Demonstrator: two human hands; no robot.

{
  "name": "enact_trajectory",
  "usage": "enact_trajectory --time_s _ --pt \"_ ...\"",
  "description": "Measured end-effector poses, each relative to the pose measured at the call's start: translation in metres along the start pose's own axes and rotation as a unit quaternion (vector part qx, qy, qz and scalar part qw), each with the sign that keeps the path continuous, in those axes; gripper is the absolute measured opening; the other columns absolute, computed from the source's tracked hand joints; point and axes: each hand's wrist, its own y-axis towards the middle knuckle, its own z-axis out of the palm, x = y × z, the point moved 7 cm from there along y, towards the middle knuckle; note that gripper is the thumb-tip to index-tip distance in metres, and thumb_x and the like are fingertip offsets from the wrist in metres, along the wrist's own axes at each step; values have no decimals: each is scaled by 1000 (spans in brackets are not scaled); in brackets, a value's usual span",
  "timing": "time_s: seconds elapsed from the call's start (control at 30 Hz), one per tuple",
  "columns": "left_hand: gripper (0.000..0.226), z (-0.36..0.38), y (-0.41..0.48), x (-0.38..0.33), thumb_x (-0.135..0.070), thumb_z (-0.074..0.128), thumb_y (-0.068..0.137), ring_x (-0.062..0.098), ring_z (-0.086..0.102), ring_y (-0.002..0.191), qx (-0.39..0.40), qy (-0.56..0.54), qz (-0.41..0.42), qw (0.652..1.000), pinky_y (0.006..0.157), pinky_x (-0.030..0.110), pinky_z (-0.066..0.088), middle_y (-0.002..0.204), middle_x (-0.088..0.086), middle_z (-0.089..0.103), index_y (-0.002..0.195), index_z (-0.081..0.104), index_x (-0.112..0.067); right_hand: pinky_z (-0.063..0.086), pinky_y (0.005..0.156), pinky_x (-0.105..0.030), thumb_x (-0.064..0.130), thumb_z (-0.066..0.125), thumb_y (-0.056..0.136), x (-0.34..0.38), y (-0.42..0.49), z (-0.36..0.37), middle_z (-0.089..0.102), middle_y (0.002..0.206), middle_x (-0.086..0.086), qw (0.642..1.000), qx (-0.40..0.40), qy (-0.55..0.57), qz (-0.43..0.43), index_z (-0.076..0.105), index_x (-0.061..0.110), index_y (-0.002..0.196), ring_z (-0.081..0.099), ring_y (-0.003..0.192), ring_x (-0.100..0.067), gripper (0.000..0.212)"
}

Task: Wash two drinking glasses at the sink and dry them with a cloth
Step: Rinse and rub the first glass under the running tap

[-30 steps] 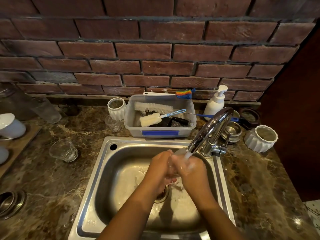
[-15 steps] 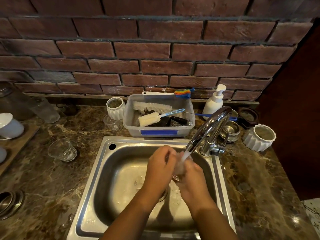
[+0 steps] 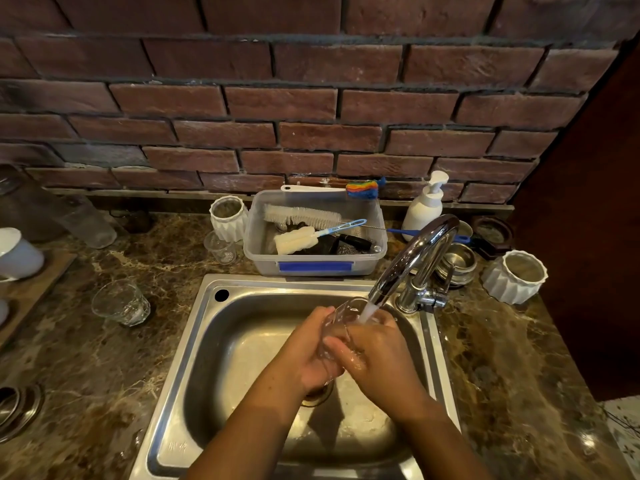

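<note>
A clear drinking glass (image 3: 341, 315) is held over the steel sink (image 3: 207, 341), its mouth tipped up under the water running from the chrome tap (image 3: 415, 258). My left hand (image 3: 308, 351) grips the glass from the left. My right hand (image 3: 375, 351) wraps it from the right, fingers across its wall. Both hands hide most of the glass. A second clear glass (image 3: 121, 303) stands on the marble counter left of the sink.
Behind the sink stands a plastic tub (image 3: 315, 263) holding brushes and a sponge wand. Also back there: a small glass (image 3: 220, 247), a white ribbed cup (image 3: 228, 218), a soap pump (image 3: 424, 204). Steel bowls (image 3: 455, 263) and another white ribbed cup (image 3: 516, 277) sit right of the tap.
The glass has turned between my hands so that its mouth now shows under the water stream. Both hands stay over the drain, shifting slightly around the glass.
</note>
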Motion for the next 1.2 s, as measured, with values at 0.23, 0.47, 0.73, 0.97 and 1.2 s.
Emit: enact_trajectory --time_s 0.23,0.47,0.73,0.97,1.2 --pt "24 -1 -3 -24 -26 47 102 6 69 60 -100 165 214 958 50 23 53 83 8 74 94 67 -15 58 71 -39 27 62 96 -7 -7 3 74 75 4 935 -84 302 169 76 17 86 70 73 -7 20" --pt "31 31 -33 -36 -43 40 95 2 56 92 -46 554 505 661 73 9 44 102 -9 59 102 63 -24 51 92 -52 25 62 94 -35 -13 32 76 102 -17 638 -49 660 394 72 8 107 68 104 -35 23" --pt "26 9 2 -11 -31 49 102 12 65 62 -59 184 163 968 57 31 50 77 3 71 101 69 -15 57 68 -39 38 56 97 -17 3 -5 72 66 -3 951 -88 267 128 72 22 74 70 65 -16 32" --pt "19 -3 2 4 -29 65 91 20 71 69 -41 2 5 999 62 31 58 73 7 74 91 73 -11 48 98 -39 54 44 93 1 2 -3 74 94 8 999 7 16 49 75 30 99 61 98 -10 40" --pt "17 12 -24 -43 -24 48 100 8 63 80 -132 375 427 812 63 13 50 91 -1 66 93 63 -20 57 90 -52 27 63 95 -23 -9 20 77 93 -16 778 -104 527 327 75 10 96 73 93 -32 21"
